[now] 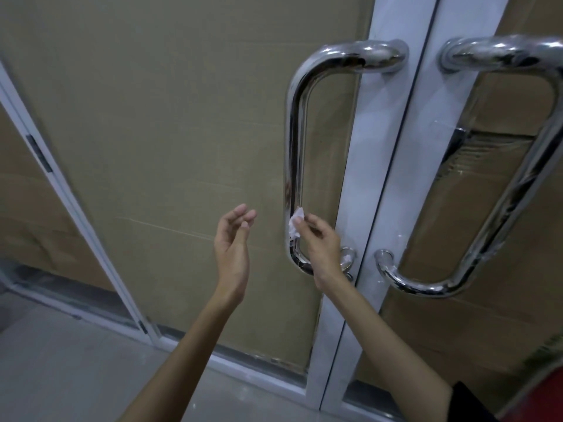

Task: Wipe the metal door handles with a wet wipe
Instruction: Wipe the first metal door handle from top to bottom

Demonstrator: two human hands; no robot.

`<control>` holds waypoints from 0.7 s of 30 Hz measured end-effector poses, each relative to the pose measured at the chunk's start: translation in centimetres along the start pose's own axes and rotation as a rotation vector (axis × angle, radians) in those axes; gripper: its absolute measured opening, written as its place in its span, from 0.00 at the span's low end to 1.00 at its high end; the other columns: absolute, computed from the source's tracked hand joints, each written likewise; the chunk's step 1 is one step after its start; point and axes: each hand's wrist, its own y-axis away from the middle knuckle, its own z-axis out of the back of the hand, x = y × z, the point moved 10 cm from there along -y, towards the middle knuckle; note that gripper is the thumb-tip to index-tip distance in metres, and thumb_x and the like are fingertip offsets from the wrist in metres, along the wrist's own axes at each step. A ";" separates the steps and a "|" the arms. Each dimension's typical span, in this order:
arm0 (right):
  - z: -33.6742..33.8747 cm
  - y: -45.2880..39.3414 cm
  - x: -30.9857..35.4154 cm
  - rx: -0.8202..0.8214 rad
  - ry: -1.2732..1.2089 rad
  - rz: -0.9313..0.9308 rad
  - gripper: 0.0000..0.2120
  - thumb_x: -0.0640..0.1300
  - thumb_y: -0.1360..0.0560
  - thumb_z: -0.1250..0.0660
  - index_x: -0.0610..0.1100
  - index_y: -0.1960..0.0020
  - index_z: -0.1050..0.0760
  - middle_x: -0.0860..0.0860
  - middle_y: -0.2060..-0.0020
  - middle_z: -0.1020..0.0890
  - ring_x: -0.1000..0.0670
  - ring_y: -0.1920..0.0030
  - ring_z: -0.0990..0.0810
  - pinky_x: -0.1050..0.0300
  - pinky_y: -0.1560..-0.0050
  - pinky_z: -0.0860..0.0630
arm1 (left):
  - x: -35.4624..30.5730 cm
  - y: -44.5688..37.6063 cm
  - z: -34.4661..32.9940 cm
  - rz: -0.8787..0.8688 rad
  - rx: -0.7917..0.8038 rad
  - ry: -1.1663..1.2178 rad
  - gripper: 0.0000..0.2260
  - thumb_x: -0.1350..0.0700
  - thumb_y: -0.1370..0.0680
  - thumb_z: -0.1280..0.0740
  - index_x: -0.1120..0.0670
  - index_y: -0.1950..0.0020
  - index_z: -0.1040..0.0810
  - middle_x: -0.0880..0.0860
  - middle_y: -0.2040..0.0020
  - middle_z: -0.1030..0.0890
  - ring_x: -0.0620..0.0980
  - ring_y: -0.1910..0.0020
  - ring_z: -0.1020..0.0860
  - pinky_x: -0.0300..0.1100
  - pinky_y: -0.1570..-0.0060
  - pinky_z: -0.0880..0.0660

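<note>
your right hand (321, 239) pinches a small crumpled wet wipe (295, 222) between thumb and fingertips, the grip clamped on it, and presses it to the lower part of the left door handle (294, 153), just above the bottom bend. your left hand (233, 242) hovers beside it, palm turned inward, fingers loosely apart, touching nothing. the right door handle (518, 166) stands past the white door frame (377, 184), well apart from both hands.

Cardboard (170, 123) behind glass, tiled floor (61, 376)
</note>
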 end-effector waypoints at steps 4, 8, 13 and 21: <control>-1.2 0.4 -1.7 0.091 0.105 -0.112 0.16 0.53 0.20 0.42 0.45 0.42 0.21 0.56 0.55 0.17 0.61 0.50 0.20 0.68 0.51 0.26 | -0.3 -0.2 1.1 -0.011 -0.016 -0.020 0.14 0.68 0.20 0.44 0.61 0.36 0.29 0.56 0.44 0.22 0.42 0.46 0.22 0.27 0.46 0.29; -2.6 -1.4 0.1 0.188 -0.044 -0.219 0.16 0.53 0.19 0.45 0.48 0.47 0.21 0.53 0.51 0.17 0.52 0.47 0.19 0.63 0.51 0.23 | -0.5 -0.5 1.8 -0.005 -0.039 -0.019 0.14 0.68 0.20 0.44 0.62 0.36 0.29 0.57 0.44 0.22 0.42 0.47 0.22 0.25 0.47 0.29; -2.1 -1.2 -0.8 0.326 0.006 -0.281 0.13 0.51 0.19 0.42 0.48 0.54 0.20 0.53 0.57 0.18 0.57 0.56 0.20 0.62 0.51 0.28 | -0.5 -0.4 0.7 -0.001 0.013 -0.026 0.13 0.66 0.19 0.43 0.61 0.35 0.29 0.54 0.46 0.21 0.41 0.48 0.21 0.25 0.51 0.28; -1.7 -1.1 1.8 0.250 -0.069 -0.119 0.18 0.50 0.21 0.39 0.38 0.40 0.23 0.46 0.41 0.19 0.52 0.40 0.21 0.59 0.37 0.29 | 0.9 0.3 -2.3 0.046 0.107 -0.058 0.14 0.66 0.20 0.43 0.58 0.37 0.28 0.52 0.48 0.20 0.40 0.49 0.21 0.24 0.51 0.29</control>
